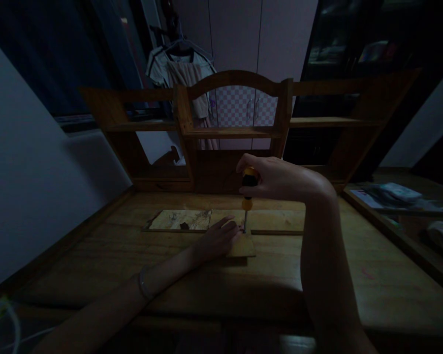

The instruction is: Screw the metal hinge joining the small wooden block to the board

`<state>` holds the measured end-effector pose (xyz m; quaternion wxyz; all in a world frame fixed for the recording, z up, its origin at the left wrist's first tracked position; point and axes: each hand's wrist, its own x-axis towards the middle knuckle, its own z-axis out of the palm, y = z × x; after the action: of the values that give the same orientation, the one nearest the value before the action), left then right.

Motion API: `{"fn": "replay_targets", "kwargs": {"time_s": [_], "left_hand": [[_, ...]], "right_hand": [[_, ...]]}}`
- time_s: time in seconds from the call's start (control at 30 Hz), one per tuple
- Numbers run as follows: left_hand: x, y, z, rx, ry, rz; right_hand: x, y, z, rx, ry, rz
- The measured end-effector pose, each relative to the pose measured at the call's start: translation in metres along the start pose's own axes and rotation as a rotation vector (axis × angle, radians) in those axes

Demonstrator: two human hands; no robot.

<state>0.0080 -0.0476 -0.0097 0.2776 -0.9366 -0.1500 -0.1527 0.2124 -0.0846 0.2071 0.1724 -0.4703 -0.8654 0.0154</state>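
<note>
- Under the right hand point(276, 178): a yellow-and-black-handled screwdriver point(248, 189), upright, fist closed around its grip from above, slim metal shaft pointing straight down.
- Beside the shaft tip: the left hand point(217, 240), laid flat with fingers spread loosely, pressing down a small pale square wooden block point(243, 247) on the wooden bench point(170, 275).
- Tip meeting the block just past the left fingertips; whether a screw sits there, too dark and small to tell.
- Just beyond both hands: a long flat wooden panel with a mottled, worn patch point(180, 220), lying across the bench, touching or nearly touching the block's far edge.
- Behind the right hand: a brown wooden shelf unit with an arched top point(236, 78), standing at the back of the bench.
- Best kept plumb, by the look of it: shaft vertical, weight straight down through the handle, so the tip does not skip out.
- Safer with the left fingertips drawn slightly back from the tip, palm holding the block against twisting.
- Dim light here; worth checking the tip's seat by feel before each turn.
</note>
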Motion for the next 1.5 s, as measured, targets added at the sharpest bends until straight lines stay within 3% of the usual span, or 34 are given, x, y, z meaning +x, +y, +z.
{"fn": "replay_targets", "kwargs": {"time_s": [0.13,0.3,0.6,0.9,1.5], "left_hand": [[0.001,0.001,0.001,0.001,0.001,-0.009],[0.001,0.001,0.0,0.012,0.0,-0.016],[0.002,0.0,-0.002,-0.009,0.016,-0.015],[0.002,-0.001,0.002,-0.045,0.042,-0.019],[0.001,-0.002,0.005,-0.07,0.027,0.016]], "right_hand": [[0.0,-0.003,-0.002,0.006,-0.04,0.013],[0.003,-0.002,0.005,0.011,0.04,0.131],[0.0,0.002,-0.003,0.074,-0.048,-0.094],[0.005,0.003,0.004,-0.023,0.022,0.023],[0.005,0.007,0.004,0.008,0.036,-0.054]]}}
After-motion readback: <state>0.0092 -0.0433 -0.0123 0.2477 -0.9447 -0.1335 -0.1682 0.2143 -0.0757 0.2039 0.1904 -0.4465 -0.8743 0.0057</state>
